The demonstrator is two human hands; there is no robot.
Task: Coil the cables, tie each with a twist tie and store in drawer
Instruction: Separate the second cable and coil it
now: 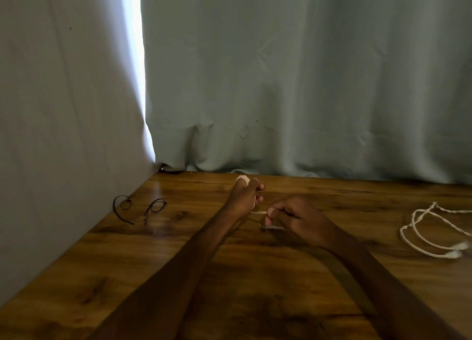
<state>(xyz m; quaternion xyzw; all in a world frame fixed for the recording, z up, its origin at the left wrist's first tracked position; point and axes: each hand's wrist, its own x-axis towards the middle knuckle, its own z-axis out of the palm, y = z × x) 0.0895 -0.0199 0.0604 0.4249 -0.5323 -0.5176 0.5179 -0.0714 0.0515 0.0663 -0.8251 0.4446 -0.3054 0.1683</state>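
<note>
Wooden table (pixel 255 268): left hand (pixel 244 197) grip curled, wound with white cable (pixel 258 212); right hand (pixel 293 217) grip pinches it.

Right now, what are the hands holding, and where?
A thin white cable: looped round fingers of the left hand, its free strand pinched by the right hand.

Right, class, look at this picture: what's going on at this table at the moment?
A person is coiling a white cable at a wooden table. The left hand has loops wound round its fingers, and the right hand pinches the free strand. A second white cable lies loose on the right; two dark twist ties lie untouched on the left.
</note>
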